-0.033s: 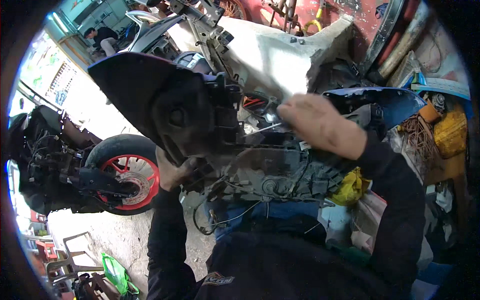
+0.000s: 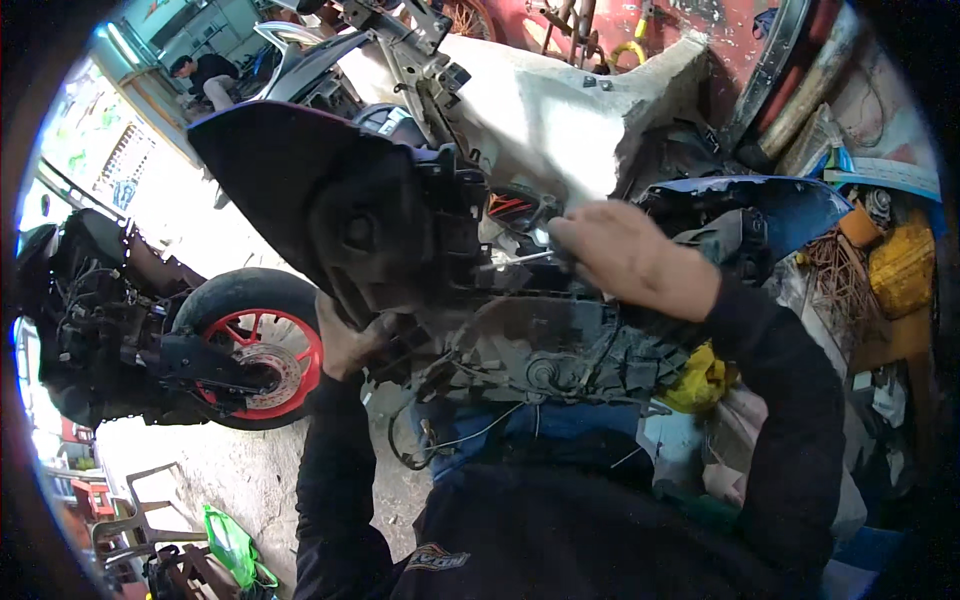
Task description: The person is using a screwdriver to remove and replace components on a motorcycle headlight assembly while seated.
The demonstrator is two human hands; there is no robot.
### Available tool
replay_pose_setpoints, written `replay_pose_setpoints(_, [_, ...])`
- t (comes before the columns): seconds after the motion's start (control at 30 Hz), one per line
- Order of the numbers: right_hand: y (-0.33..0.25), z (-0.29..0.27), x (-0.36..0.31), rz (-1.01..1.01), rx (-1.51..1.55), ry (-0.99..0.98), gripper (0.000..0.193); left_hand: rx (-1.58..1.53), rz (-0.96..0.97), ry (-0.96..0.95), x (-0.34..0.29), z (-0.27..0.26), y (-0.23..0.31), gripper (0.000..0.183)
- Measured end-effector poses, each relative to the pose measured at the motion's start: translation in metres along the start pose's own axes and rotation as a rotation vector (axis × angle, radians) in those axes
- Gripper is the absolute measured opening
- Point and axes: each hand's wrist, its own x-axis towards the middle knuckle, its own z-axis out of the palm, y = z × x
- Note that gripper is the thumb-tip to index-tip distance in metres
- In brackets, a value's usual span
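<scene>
A large black plastic motorcycle body panel [image 2: 270, 165] with moulded brackets is held up in front of me. My left hand [image 2: 345, 338] is closed around its lower edge, fingers partly hidden behind the plastic. In my right hand [image 2: 640, 262] is a screwdriver [image 2: 528, 259]; the fist hides most of its handle. The metal shaft points left toward the brackets on the panel, and I cannot tell whether its tip touches them. A dusty dark assembly [image 2: 540, 345] with cables lies below both hands, just above my lap.
A motorcycle wheel [image 2: 250, 350] with a red rim stands at the left. Another person [image 2: 212, 78] crouches at the far left. Behind the panel is a bare motorcycle frame [image 2: 425, 75]. Blue bodywork [image 2: 800, 212] and a yellow container [image 2: 900, 262] are at right, a green bag [image 2: 230, 545] lower left.
My right hand and the screwdriver have moved slightly left. The black panel has shifted a little to the right, while my left hand keeps its grip.
</scene>
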Motion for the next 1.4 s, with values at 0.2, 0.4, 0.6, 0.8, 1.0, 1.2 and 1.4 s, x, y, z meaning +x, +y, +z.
replay_pose_setpoints(0.2, [0.031,0.096,-0.006,0.548,0.367,-0.420,0.049,-0.219,-0.071,-0.143,0.015,-0.001,-0.014,0.075])
replay_pose_setpoints(0.4, [0.014,0.115,-0.002,0.574,0.332,-0.148,0.042,-0.137,0.087,-0.133,0.063,0.001,-0.033,0.074])
replay_pose_setpoints(0.6, [0.012,0.113,-0.007,0.490,0.250,-0.107,0.030,-0.439,-0.153,0.016,0.098,0.016,0.027,0.060])
replay_pose_setpoints(0.8, [0.012,0.114,-0.010,0.478,0.251,-0.087,0.031,-0.352,0.082,0.001,0.115,0.024,0.004,0.043])
replay_pose_setpoints(1.0, [0.015,0.103,-0.003,0.518,0.297,-0.050,0.025,-0.334,0.146,0.027,0.118,0.020,0.004,0.020])
replay_pose_setpoints(1.2, [0.021,0.082,0.003,0.651,0.294,-0.041,0.025,-0.369,0.108,-0.061,0.127,0.016,0.020,0.023])
replay_pose_setpoints(1.4, [0.028,0.066,0.009,0.710,0.320,-0.034,0.027,0.200,0.450,-0.081,0.132,0.012,0.010,0.029])
